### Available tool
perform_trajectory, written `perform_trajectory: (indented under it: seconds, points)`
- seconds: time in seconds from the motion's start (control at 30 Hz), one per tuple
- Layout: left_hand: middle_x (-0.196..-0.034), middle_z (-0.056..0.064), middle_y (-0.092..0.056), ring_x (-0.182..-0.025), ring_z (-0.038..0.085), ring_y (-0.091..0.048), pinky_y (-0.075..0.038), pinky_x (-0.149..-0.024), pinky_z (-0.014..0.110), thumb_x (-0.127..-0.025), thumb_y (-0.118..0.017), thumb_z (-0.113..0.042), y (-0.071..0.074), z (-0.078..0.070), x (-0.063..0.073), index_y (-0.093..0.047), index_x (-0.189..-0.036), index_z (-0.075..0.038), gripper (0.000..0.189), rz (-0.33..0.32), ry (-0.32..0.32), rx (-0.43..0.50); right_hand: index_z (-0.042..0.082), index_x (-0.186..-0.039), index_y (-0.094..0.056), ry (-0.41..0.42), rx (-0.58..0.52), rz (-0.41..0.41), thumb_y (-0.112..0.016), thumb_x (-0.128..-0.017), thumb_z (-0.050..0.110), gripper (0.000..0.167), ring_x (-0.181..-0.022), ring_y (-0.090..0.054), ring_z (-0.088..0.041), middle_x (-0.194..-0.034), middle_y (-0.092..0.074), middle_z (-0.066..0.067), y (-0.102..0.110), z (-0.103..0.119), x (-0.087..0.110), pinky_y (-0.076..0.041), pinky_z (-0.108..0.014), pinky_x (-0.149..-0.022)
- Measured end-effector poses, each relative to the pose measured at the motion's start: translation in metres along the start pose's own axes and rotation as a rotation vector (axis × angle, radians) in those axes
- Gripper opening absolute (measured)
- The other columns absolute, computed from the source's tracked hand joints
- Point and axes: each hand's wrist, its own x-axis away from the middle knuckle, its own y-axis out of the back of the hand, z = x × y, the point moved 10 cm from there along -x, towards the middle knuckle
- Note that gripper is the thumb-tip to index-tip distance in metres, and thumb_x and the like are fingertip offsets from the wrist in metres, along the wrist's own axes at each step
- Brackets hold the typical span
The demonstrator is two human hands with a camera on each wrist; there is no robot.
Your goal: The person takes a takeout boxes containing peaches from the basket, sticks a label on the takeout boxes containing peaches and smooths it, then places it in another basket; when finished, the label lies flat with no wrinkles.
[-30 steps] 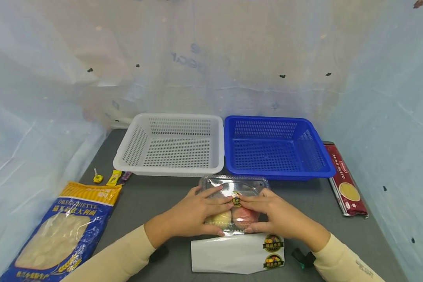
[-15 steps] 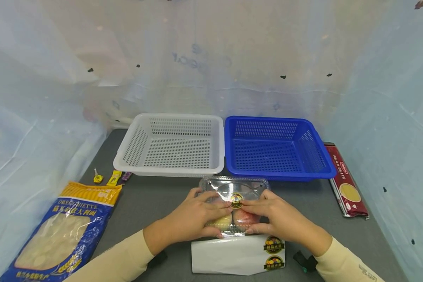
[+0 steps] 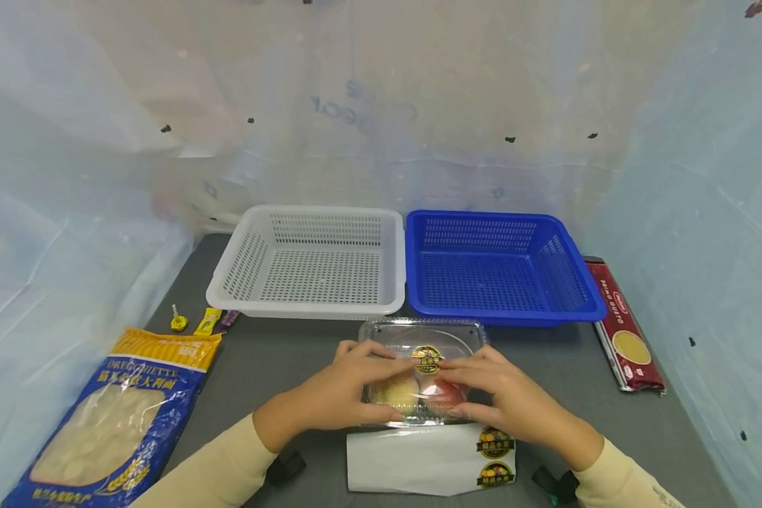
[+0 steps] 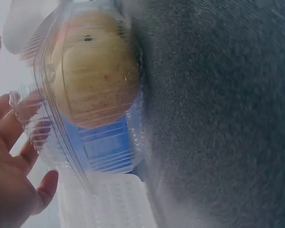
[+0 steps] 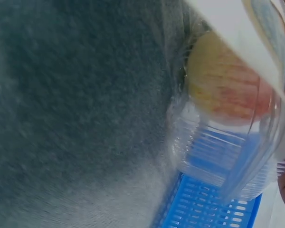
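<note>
A clear plastic clamshell box lies in front of the baskets, holding a yellowish apple and a reddish apple. On its lid is a round black-and-gold fruit sticker. My left hand lies over the lid's left side, fingertips at the sticker and thumb at the near edge. From the right, my right hand mirrors it, its fingers extended over the lid. In the left wrist view, the left fingers are spread beside the lid. A white sticker sheet lies just before the box.
A white basket and a blue basket stand side by side behind the box. A blue-yellow orecchiette bag and small candies lie left, a red pasta packet right. Plastic sheeting surrounds the table.
The left fingers have drawn together and back on the lid, and the right hand has eased slightly rightward. More of the sticker shows. The box has stayed nearly in place.
</note>
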Motion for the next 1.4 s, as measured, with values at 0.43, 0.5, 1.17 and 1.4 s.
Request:
perform_trajectory:
  seconds: [0.43, 0.5, 1.17, 1.4]
  points:
    - [-0.146, 0.017, -0.066, -0.137, 0.033, -0.058, -0.053, -0.106, 0.051, -0.115, -0.053, -0.01, 0.042, 0.047, 0.027, -0.062, -0.148, 0.003, 0.037, -0.427, 0.095, 0.676, 0.003, -0.15, -0.063, -0.243, -0.312, -0.282, -0.076, -0.096, -0.012, 0.058, -0.121, -0.064, -0.027, -0.143, -0.065, -0.012, 0.045, -0.044, 0.023, -0.058, -0.029, -0.09]
    - [-0.147, 0.023, -0.063, -0.138, 0.038, -0.056, -0.054, -0.104, 0.055, -0.118, -0.045, -0.015, 0.044, 0.054, 0.031, -0.059, -0.147, 0.008, 0.041, -0.467, 0.12, 0.765, -0.001, -0.153, -0.058, -0.276, -0.385, -0.331, -0.07, -0.098, -0.015, 0.058, -0.12, -0.063, -0.027, -0.144, -0.063, -0.017, 0.052, -0.053, 0.032, -0.057, -0.026, -0.092]
    - [-0.174, 0.028, -0.02, -0.153, 0.054, -0.025, -0.051, -0.104, 0.062, -0.118, -0.033, -0.053, -0.021, 0.099, 0.051, -0.017, -0.169, 0.004, 0.079, -0.39, 0.479, 1.328, -0.001, -0.128, -0.058, -0.303, -1.423, -1.279, -0.045, -0.118, 0.024, 0.03, -0.107, -0.062, -0.033, -0.119, -0.064, -0.022, 0.066, -0.151, 0.133, -0.053, -0.039, -0.085]
    - [-0.169, 0.032, -0.024, -0.151, 0.051, -0.029, -0.053, -0.097, 0.066, -0.117, -0.044, -0.044, -0.035, 0.096, 0.046, -0.027, -0.162, 0.006, 0.07, -0.326, 0.581, 1.284, 0.002, -0.135, -0.051, -0.257, -1.831, -1.417, -0.054, -0.113, 0.027, 0.033, -0.11, -0.059, -0.043, -0.126, -0.059, -0.026, 0.053, -0.171, 0.145, -0.052, -0.052, -0.086]
